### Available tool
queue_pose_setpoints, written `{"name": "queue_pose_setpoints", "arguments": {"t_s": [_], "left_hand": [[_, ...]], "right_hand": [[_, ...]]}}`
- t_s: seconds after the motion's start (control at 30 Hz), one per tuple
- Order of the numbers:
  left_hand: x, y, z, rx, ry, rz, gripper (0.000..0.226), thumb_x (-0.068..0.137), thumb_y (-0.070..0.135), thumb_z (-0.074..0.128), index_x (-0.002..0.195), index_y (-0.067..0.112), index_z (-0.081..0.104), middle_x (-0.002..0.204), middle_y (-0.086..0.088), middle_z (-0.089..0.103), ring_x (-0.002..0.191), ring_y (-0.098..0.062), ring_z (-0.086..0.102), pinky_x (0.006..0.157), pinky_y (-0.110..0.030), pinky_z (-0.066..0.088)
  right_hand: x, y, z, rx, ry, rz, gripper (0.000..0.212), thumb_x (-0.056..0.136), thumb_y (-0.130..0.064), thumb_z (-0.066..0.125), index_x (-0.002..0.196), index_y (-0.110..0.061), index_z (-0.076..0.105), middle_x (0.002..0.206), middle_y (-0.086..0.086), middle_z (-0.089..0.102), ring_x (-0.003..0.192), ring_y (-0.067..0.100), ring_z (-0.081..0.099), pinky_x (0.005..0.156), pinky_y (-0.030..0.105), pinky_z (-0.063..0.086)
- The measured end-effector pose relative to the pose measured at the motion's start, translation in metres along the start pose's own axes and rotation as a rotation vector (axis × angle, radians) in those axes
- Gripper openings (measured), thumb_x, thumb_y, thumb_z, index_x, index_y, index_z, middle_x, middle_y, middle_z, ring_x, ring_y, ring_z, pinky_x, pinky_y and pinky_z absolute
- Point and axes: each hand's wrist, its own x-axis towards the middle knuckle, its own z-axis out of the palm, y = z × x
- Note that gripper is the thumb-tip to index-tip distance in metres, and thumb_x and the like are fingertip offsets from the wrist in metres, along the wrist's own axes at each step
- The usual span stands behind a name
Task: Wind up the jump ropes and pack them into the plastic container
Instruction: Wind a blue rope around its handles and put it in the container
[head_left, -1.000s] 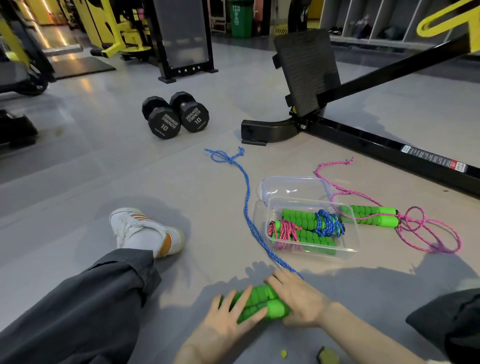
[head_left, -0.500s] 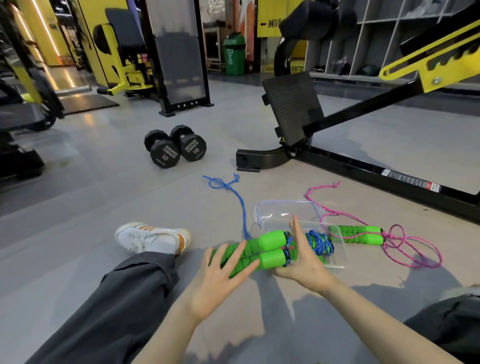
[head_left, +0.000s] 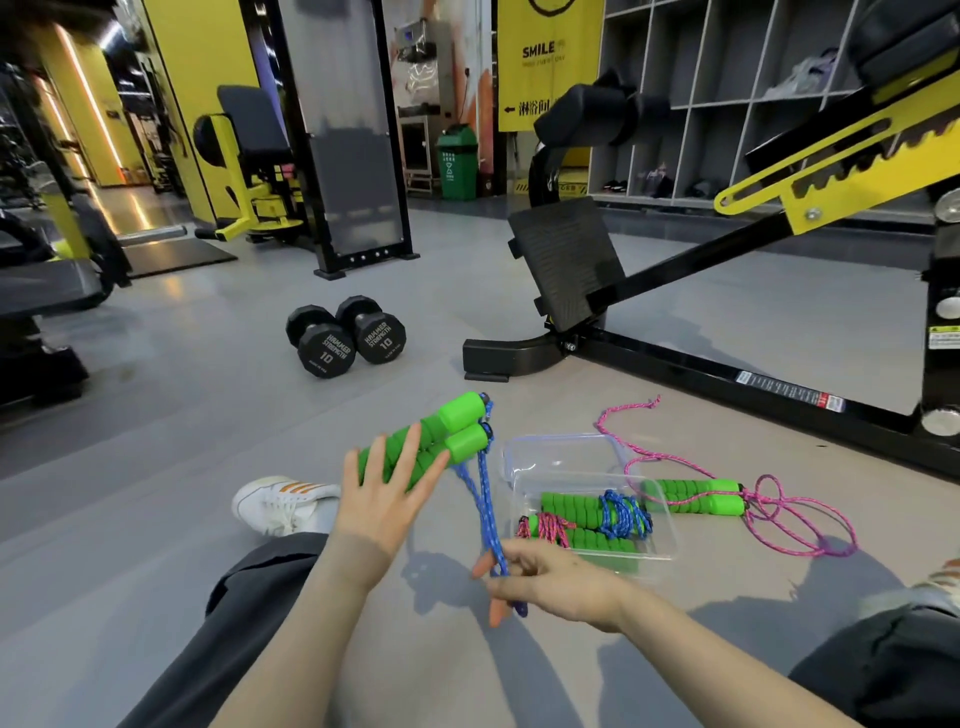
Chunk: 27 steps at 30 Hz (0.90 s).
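Handles (head_left: 451, 439) sit in left hand (head_left: 382, 501); right hand (head_left: 556, 579) apparently pinches blue rope (head_left: 487, 512).

The blue rope (head_left: 485, 499) is held up off the floor (head_left: 208, 415), its two green foam handles side by side in the left hand (head_left: 384, 499) and its doubled cord hanging to the right hand (head_left: 550, 577), which pinches it. The clear container (head_left: 662, 540) sits open with two wound ropes (head_left: 587, 514) inside. Just right of it the pink rope (head_left: 691, 496) lies loose, handles together.
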Motion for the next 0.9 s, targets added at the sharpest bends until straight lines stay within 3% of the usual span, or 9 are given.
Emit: {"name": "queue_pose_setpoints", "arguments": {"t_s": [0.1,0.2,0.27,0.4,0.53,0.63,0.73,0.8,0.9], "left_hand": [[-0.001,-0.004,-0.001,0.025,-0.015,-0.009,0.057,0.079,0.003,0.043,0.133,0.021,0.044,0.138,-0.022,0.038,0.103,-0.042,0.043,0.082,-0.053,0.034],[-0.003,-0.002,-0.003,0.028,-0.028,0.011,0.076,0.061,0.001,0.069,0.131,0.021,0.044,0.136,-0.021,0.040,0.103,-0.042,0.044,0.081,-0.053,0.033],[-0.005,-0.001,-0.003,0.021,-0.059,-0.004,0.088,0.052,-0.001,0.077,0.131,0.020,0.044,0.136,-0.022,0.040,0.103,-0.043,0.044,0.081,-0.054,0.032],[-0.004,0.004,-0.006,0.002,-0.075,-0.048,0.063,0.075,-0.003,0.048,0.134,0.019,0.042,0.137,-0.024,0.040,0.103,-0.045,0.046,0.081,-0.055,0.037],[0.019,0.004,-0.022,-0.032,-0.062,-0.129,0.069,0.075,-0.014,0.030,0.135,0.016,0.043,0.137,-0.027,0.045,0.103,-0.044,0.044,0.078,-0.054,0.038],[0.040,0.000,-0.030,-0.041,0.014,-0.127,0.075,0.071,-0.018,0.029,0.137,0.016,0.042,0.139,-0.027,0.040,0.103,-0.044,0.044,0.078,-0.054,0.039],[0.059,0.001,-0.039,-0.059,0.088,-0.098,0.070,0.075,-0.012,0.027,0.137,0.017,0.043,0.135,-0.026,0.047,0.104,-0.044,0.045,0.080,-0.055,0.042],[0.071,0.002,-0.044,-0.067,0.123,-0.096,0.071,0.074,-0.012,0.027,0.137,0.018,0.043,0.137,-0.025,0.045,0.106,-0.044,0.045,0.082,-0.055,0.040],[0.086,0.001,-0.048,-0.061,0.183,-0.083,0.071,0.076,-0.014,0.027,0.138,0.019,0.041,0.140,-0.023,0.039,0.108,-0.044,0.045,0.084,-0.055,0.037]], "right_hand": [[-0.014,-0.030,-0.010,-0.006,-0.121,-0.006,0.013,0.092,-0.027,0.052,0.101,-0.022,0.059,0.062,-0.001,0.068,0.064,0.021,0.047,0.063,0.029,0.035],[-0.034,-0.061,-0.035,-0.048,-0.166,-0.015,0.017,0.089,-0.035,0.054,0.094,-0.022,0.063,0.056,0.000,0.066,0.072,0.026,0.052,0.075,0.041,0.038],[-0.050,-0.083,-0.060,-0.049,-0.163,-0.046,0.017,0.090,-0.027,0.055,0.097,-0.014,0.063,0.050,0.000,0.059,0.060,0.025,0.056,0.080,0.047,0.039],[-0.080,-0.123,-0.117,0.023,-0.004,-0.075,0.015,0.090,-0.006,0.053,0.100,-0.006,0.065,0.054,0.009,0.045,0.052,0.018,0.052,0.078,0.037,0.052],[-0.077,-0.132,-0.154,-0.743,0.298,0.119,0.022,0.097,-0.024,0.047,0.092,-0.015,0.067,0.082,0.002,0.069,0.078,0.017,0.058,0.079,0.028,0.046],[-0.072,-0.131,-0.166,-1.198,0.480,0.277,0.026,0.098,-0.027,0.039,0.076,-0.019,0.051,0.088,0.002,0.061,0.082,0.022,0.055,0.068,0.031,0.041],[-0.067,-0.152,-0.172,-0.619,0.740,0.083,0.025,0.099,-0.021,0.037,0.081,-0.011,0.051,0.084,0.017,0.058,0.050,0.023,0.057,0.045,0.025,0.046],[-0.067,-0.177,-0.176,-0.223,0.807,-0.082,0.023,0.098,-0.020,0.038,0.087,-0.007,0.054,0.088,0.021,0.059,0.054,0.024,0.062,0.050,0.026,0.055],[-0.070,-0.214,-0.180,-0.383,0.842,-0.243,0.023,0.099,-0.018,0.040,0.091,-0.003,0.056,0.096,0.018,0.060,0.075,0.023,0.062,0.074,0.032,0.057]]}}
